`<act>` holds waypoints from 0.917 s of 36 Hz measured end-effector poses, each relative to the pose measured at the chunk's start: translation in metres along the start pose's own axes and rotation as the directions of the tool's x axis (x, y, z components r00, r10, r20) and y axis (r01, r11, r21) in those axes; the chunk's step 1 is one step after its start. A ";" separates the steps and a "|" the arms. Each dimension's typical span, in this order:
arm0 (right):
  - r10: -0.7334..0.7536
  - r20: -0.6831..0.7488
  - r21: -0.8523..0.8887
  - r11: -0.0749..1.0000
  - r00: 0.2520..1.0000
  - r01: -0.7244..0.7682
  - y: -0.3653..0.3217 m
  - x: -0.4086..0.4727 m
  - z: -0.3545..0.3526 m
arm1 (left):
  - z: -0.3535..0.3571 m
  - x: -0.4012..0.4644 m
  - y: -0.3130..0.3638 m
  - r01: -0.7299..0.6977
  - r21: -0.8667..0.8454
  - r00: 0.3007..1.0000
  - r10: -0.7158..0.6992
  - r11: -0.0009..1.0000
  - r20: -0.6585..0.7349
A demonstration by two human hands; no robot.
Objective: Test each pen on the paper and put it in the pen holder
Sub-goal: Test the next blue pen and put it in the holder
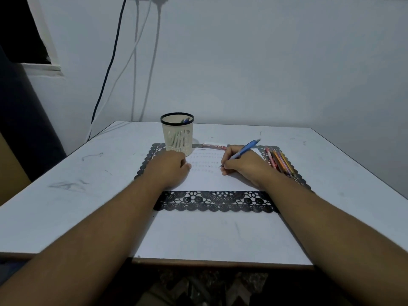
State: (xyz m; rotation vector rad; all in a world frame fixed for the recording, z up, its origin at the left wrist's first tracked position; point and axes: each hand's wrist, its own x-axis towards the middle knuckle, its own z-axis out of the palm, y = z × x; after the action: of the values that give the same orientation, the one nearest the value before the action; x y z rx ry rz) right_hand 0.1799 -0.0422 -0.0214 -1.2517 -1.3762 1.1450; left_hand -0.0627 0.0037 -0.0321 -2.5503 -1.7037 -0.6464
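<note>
A blue pen is being tested on the paper.

Left of the paper [212, 176], near the pen holder [177, 134], the left hand [171, 168] is rested loosely curled, nothing held. On the paper, the blue pen [242, 151] is gripped by the right hand [241, 165], tip down. Right of the paper, more pens [280, 161] are left untested. Next, a lift and drop into the holder is judged due.

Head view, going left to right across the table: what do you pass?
Left hand resting on the paper's left edge → pen holder → paper → right hand holding a blue pen → bundle of coloured pens lying on the lace mat.
</note>
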 end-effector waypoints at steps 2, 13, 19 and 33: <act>-0.004 0.002 -0.009 1.000 1.000 0.004 -0.001 -0.001 0.002 | 0.000 0.000 -0.001 0.003 0.007 1.000 -0.003 1.000 -0.001; -0.061 0.005 -0.037 0.997 0.998 0.061 0.001 -0.010 0.009 | 0.004 0.001 0.002 -0.009 0.010 1.000 0.009 1.000 0.016; -0.068 -0.001 -0.029 0.997 0.998 0.067 0.001 -0.006 0.010 | 0.004 0.003 0.000 -0.026 0.012 1.000 0.025 1.000 0.015; -0.067 -0.014 -0.081 0.995 0.998 0.066 0.003 -0.002 0.012 | 0.006 0.003 0.000 -0.016 0.025 0.999 0.015 1.000 0.029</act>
State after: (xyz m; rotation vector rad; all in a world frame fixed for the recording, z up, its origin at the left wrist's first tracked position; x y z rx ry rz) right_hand 0.1684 -0.0452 -0.0260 -1.2599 -1.4536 1.0404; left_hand -0.0601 0.0074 -0.0368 -2.5650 -1.6877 -0.5865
